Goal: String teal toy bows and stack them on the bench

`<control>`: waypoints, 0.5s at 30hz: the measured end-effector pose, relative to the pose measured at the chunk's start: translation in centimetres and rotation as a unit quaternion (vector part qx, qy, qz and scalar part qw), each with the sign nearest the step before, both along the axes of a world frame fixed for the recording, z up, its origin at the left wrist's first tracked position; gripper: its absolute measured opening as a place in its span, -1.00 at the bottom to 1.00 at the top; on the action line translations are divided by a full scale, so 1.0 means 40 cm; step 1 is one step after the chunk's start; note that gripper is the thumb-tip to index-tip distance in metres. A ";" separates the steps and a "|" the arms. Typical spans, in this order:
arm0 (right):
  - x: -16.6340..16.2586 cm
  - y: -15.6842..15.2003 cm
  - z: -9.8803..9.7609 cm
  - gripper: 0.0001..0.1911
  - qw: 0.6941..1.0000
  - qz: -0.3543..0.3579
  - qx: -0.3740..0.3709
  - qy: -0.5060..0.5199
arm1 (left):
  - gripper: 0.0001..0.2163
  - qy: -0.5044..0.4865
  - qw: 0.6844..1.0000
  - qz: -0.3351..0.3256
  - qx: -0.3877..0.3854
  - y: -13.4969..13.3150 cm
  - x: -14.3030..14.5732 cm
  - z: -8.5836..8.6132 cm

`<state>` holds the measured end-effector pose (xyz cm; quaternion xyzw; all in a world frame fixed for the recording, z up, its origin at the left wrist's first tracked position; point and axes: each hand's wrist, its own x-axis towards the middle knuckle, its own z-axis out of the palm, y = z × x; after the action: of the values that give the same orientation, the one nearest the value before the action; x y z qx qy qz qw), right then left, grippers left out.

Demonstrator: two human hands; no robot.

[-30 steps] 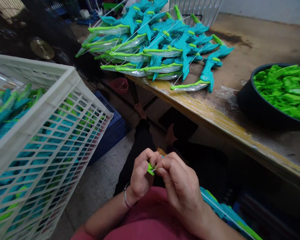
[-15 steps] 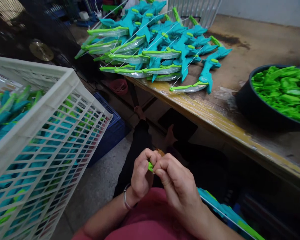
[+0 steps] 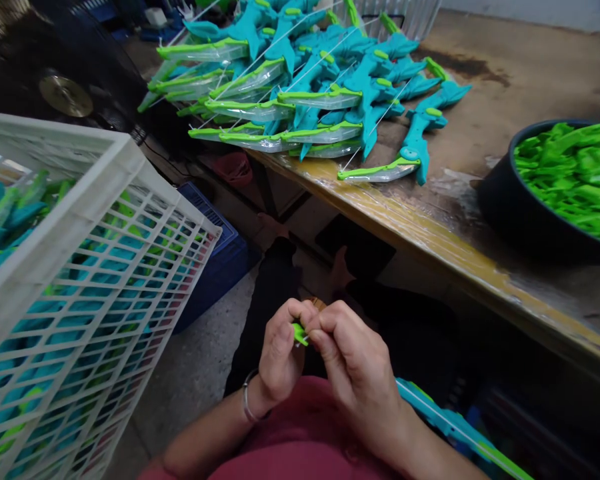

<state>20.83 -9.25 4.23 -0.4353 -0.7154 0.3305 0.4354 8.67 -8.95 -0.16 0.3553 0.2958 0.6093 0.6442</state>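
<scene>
In front of my red shirt, my left hand [image 3: 283, 350] is closed round a small green plastic piece [image 3: 300, 334], of which only a tip shows between the fingers. My right hand [image 3: 353, 353] is pinched at that tip, and a bit of thin white string [image 3: 307, 338] shows at its fingertips. Both hands nearly touch. A turquoise and green toy bow [image 3: 445, 420] with a white string lies below my right forearm, partly covered by it. Whether the green piece belongs to this bow is hidden.
Several toy bows [image 3: 325, 100] lie heaped on the worn wooden table [image 3: 505, 73]. A black bowl [image 3: 510, 220] of green plastic parts stands at the right. To the left is a white crate [image 3: 125, 180] full of bows, with a blue crate [image 3: 215, 260] behind it.
My hands have drawn slightly apart, and more of the green tip and a bit of string show between them. The view has shifted a little.
</scene>
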 end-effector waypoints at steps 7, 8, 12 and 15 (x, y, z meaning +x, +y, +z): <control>0.010 0.009 -0.019 -0.82 0.998 0.003 0.052 -0.039 | -0.68 0.004 0.999 -0.011 -0.032 0.012 0.001 0.004; 0.011 0.011 -0.027 -0.79 0.997 0.000 0.068 -0.046 | -0.68 0.011 0.999 -0.015 -0.045 0.014 0.001 0.006; 0.015 0.020 -0.070 -0.73 0.978 -0.028 0.173 -0.114 | -0.68 0.042 0.994 -0.028 -0.102 0.017 0.003 0.017; 0.025 0.030 -0.091 -0.80 0.964 -0.031 0.215 -0.154 | -0.67 0.078 0.989 -0.037 -0.124 0.011 0.003 0.022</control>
<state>21.84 -8.06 0.58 -0.3991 -0.8142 0.0839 0.4133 8.81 -8.52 0.72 0.3295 0.4050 0.5140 0.6806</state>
